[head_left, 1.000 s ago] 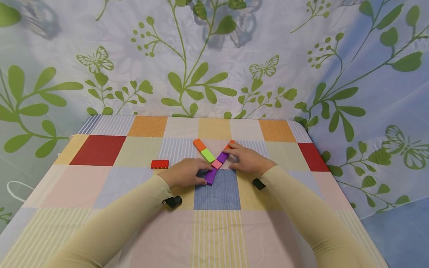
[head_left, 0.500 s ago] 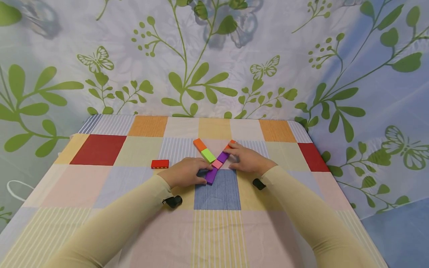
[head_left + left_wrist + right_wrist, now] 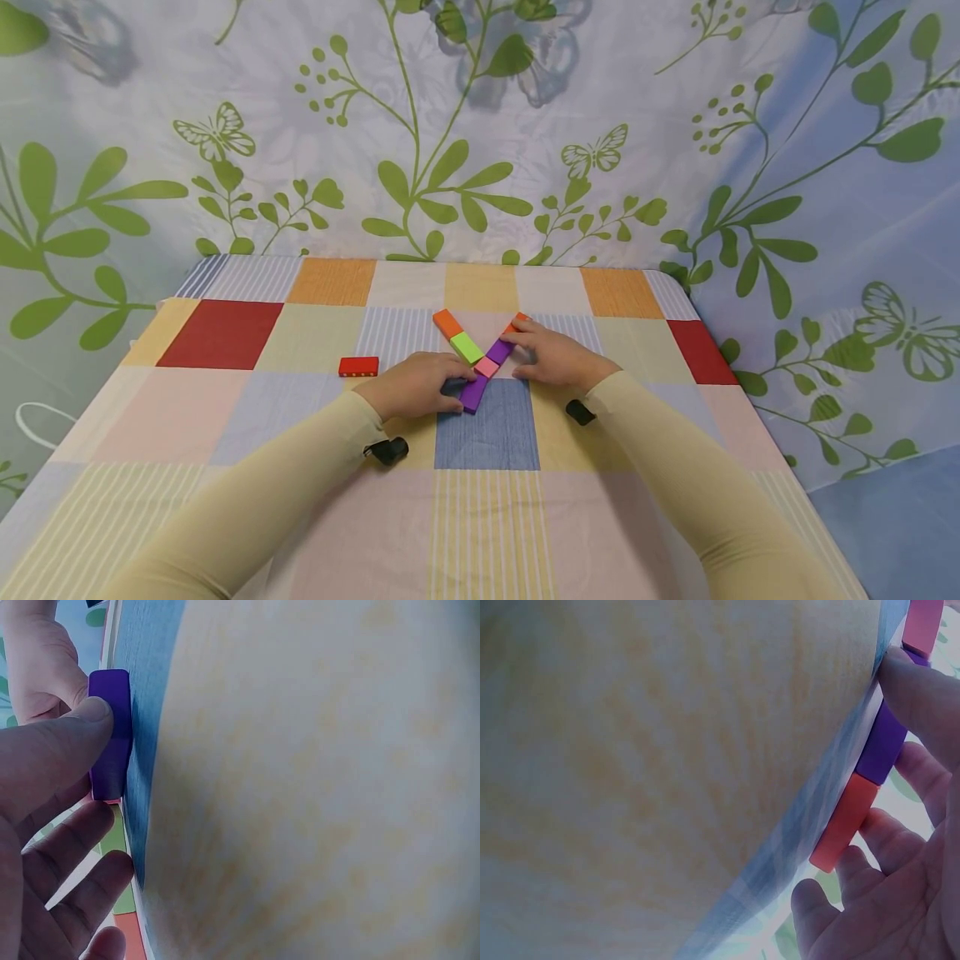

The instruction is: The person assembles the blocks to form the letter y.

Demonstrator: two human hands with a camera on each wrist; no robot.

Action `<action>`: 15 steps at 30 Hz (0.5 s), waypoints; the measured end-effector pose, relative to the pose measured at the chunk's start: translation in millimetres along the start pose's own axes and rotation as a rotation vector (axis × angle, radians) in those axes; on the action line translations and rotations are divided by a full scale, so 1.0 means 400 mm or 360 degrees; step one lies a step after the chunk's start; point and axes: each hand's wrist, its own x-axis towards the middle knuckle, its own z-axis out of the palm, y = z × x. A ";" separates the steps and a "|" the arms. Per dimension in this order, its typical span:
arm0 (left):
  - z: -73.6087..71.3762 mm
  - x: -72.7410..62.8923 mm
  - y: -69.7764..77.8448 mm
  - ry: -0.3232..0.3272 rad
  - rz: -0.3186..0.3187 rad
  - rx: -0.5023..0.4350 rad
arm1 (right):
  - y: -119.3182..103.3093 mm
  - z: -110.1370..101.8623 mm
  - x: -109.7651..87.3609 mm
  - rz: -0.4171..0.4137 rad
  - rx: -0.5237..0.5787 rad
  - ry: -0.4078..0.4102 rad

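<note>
Coloured rectangular blocks form a Y on the patchwork cloth. My left hand [image 3: 416,385] pinches the lower purple block [image 3: 472,395], the stem, its thumb on the near side in the left wrist view. A small pink block [image 3: 486,367] sits at the junction. The left branch has a lime green block [image 3: 466,348] and an orange block [image 3: 446,323]. On the right branch, my right hand [image 3: 558,357] spans another purple block [image 3: 883,744], thumb on one side and index finger on the other. Its other fingers lie along an orange block [image 3: 845,823] at the branch's end.
A red block [image 3: 358,367] with small yellow dots along its side lies left of the Y. The patchwork cloth [image 3: 487,533] covers the table. Behind it hangs a leaf-patterned curtain [image 3: 300,150]. Black wrist devices [image 3: 388,452] show under both sleeves.
</note>
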 end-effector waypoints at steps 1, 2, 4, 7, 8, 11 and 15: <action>0.000 0.000 0.000 0.0001 0.0000 0.0000 | 0.000 0.000 0.000 0.0001 -0.0001 -0.0001; 0.001 0.001 0.000 0.0002 0.0001 0.0002 | 0.000 0.000 0.000 0.0002 -0.0001 -0.0001; 0.002 0.001 0.000 0.0005 0.0002 0.0007 | -0.001 0.000 0.000 0.0006 0.0000 -0.0004; 0.003 0.002 0.001 0.0008 0.0002 0.0008 | -0.001 0.000 0.000 0.0009 -0.0001 -0.0007; 0.004 0.003 0.001 0.0009 0.0000 0.0006 | -0.001 -0.001 -0.001 0.0007 -0.0002 -0.0006; 0.004 0.003 0.003 0.0009 -0.0005 0.0002 | 0.000 -0.001 -0.001 0.0000 -0.0006 -0.0002; 0.003 0.004 0.006 0.0008 0.0007 0.0009 | 0.001 -0.001 -0.001 0.0001 0.0005 -0.0003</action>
